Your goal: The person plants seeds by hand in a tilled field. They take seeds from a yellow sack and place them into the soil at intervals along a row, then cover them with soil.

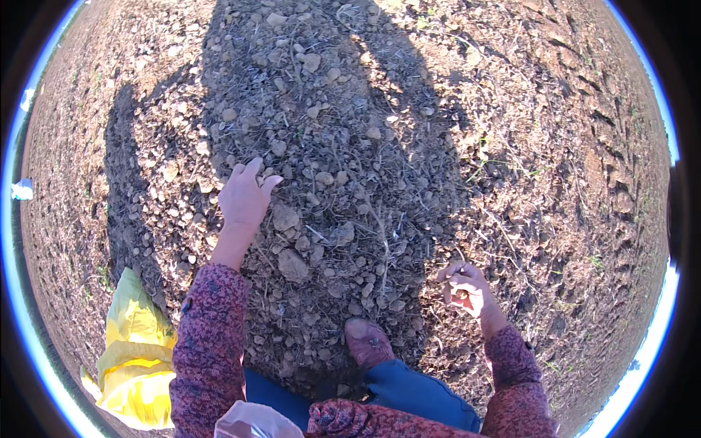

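My left hand (243, 198) reaches low over shaded soil (334, 263), its thumb and fingers apart. I see nothing held in it, though the underside of the palm is hidden. Small rounded lumps lie close by, among them a pale one (324, 178) to its right; whether these are tubers, stones or clods I cannot tell. Off to the right, my right hand (472, 290) is raised with curled fingers around a small brown lump (461, 294), partly covered by the fingers. A thin dark stem (459, 253) shows at its fingertips.
A yellow sack (137, 378) stands beside my left sleeve. Larger clods (293, 265) lie between my arms, near my dusty shoe (368, 342). Dry roots (380, 232) and straw litter the ground. Tread-like ridges (608, 120) run along the right side.
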The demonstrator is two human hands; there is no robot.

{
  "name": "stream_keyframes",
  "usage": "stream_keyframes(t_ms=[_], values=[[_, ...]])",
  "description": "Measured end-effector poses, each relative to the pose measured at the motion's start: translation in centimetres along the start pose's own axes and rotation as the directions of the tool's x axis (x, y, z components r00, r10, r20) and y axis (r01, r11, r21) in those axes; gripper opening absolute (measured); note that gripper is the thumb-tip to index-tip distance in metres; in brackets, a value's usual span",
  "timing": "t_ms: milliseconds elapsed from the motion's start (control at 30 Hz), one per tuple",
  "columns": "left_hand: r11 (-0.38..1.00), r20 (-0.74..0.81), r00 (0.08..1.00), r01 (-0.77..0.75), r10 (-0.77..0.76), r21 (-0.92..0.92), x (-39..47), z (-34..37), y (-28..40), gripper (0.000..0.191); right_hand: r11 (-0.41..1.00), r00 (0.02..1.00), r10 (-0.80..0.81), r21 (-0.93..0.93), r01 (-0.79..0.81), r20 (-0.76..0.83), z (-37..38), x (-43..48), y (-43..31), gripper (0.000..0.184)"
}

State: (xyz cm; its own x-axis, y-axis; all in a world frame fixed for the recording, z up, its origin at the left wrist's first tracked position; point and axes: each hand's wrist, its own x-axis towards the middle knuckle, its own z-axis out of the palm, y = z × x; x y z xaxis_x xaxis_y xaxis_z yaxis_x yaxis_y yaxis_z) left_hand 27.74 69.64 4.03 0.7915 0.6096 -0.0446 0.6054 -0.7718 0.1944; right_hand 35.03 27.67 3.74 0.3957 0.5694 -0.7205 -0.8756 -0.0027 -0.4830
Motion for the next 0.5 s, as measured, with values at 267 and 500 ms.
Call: stream_keyframes(t_ms=[267,500], values=[[0.975,0.014,0.991,0.125,-0.13,0.182,1.1,3.7,0.4,0.023,0.959,0.919,-0.256,-0.201,0.202,-0.299,-5.7,-2.5,-3.5,0.013],[0.991,0.187,0.981,0.081,-0.061,-0.102,3.0,2.9,-1.1,0.018,0.768,0.079,-0.519,-0.424,0.479,-0.851,-21.1,-2.2,-9.0,0.011]])
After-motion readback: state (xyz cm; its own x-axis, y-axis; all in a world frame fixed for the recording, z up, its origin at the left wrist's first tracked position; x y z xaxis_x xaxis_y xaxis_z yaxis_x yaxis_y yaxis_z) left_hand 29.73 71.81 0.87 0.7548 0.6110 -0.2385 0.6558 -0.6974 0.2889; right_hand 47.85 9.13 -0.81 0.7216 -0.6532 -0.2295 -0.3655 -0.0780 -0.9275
